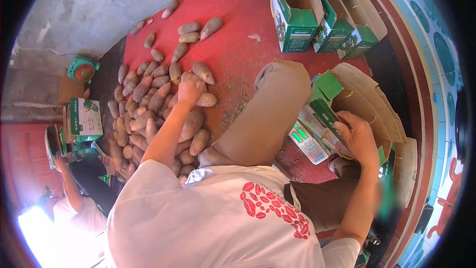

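Observation:
My left hand (191, 88) is over the right side of a heap of long brown tubers (144, 87), its fingers curled closed. Whatever they may hold is hidden from above. A pale tuber (206, 100) lies right beside that hand, and a darker tuber (203, 72) rests just beyond it. On my other side, my right hand (358, 136) grips the near edge of a green and brown open carton (327, 119), thumb and fingers on its rim. The carton sits by a digital scale (310, 144) with lit green digits. The carton's inside is mostly hidden.
Three open green cartons (300, 25) stand at the far right on the red ground sheet (238, 10). Loose tubers (189, 28) lie beyond the heap. To the left are a teal fan (83, 70), stacked cartons (85, 118) and another person (74, 203). My bent knee (282, 84) rises between my hands.

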The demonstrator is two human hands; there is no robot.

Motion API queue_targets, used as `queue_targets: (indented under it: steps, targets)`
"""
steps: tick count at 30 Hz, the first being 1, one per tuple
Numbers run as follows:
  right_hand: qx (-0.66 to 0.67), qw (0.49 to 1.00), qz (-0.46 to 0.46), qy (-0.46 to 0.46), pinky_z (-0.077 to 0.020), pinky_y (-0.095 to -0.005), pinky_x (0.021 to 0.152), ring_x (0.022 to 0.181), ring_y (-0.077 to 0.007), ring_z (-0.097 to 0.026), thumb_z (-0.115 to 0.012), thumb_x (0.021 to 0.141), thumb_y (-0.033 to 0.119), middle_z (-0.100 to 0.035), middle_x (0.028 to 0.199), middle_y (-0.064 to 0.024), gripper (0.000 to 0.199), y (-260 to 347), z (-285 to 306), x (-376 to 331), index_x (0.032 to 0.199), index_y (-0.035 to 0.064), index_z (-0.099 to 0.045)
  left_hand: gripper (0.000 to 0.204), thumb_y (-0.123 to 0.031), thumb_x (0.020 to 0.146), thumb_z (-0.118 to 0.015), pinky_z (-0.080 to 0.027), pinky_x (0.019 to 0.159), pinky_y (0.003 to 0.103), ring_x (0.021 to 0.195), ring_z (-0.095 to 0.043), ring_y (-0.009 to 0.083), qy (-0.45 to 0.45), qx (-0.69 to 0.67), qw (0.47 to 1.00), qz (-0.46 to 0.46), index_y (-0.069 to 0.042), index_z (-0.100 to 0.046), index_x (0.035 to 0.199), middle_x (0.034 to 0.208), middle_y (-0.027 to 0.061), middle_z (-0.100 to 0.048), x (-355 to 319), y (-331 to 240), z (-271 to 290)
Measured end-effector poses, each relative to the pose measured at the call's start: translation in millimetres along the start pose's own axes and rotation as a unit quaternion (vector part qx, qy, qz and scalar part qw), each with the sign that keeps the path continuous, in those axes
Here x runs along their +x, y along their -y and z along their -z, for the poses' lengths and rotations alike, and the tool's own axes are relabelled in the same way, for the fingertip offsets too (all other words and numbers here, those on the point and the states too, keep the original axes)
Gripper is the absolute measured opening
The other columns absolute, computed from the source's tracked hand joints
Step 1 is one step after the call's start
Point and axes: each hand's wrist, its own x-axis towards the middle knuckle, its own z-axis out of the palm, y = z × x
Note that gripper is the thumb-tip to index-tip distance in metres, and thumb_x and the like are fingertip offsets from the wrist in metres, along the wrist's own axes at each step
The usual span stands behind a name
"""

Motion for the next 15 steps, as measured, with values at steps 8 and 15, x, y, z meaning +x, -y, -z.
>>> queue_targets:
  steps: [8,15]
  targets:
    - [-0.102,0.994,-0.01,0.046,-0.0473,-0.043,0.079,0.09,-0.0386,-0.061,-0.065,0.081,0.012,-0.064,0.096,-0.0212,0.024,-5,-14,9,0.102,0.0,-0.064,0.049,-0.035,0.081,-0.065,-0.043,0.101,0.04,0.126,-0.046,0.0271,0.383,0.122,0.872,0.278,-0.017,-0.053,0.125,0.132,0.01,-0.051,-126,102,-93]
    - [-0.084,0.995,-0.043,0.04,-0.0478,-0.0424,0.08,0.091,-0.0387,-0.061,-0.065,0.081,0.012,-0.064,0.098,-0.0209,0.024,-4,-15,12,0.102,0.0004,-0.064,0.059,-0.038,0.078,-0.069,-0.043,0.101,0.04,0.126,-0.047,0.0268,0.367,0.084,0.839,0.393,-0.014,-0.05,0.129,0.132,0.0102,-0.051,-150,89,-108]
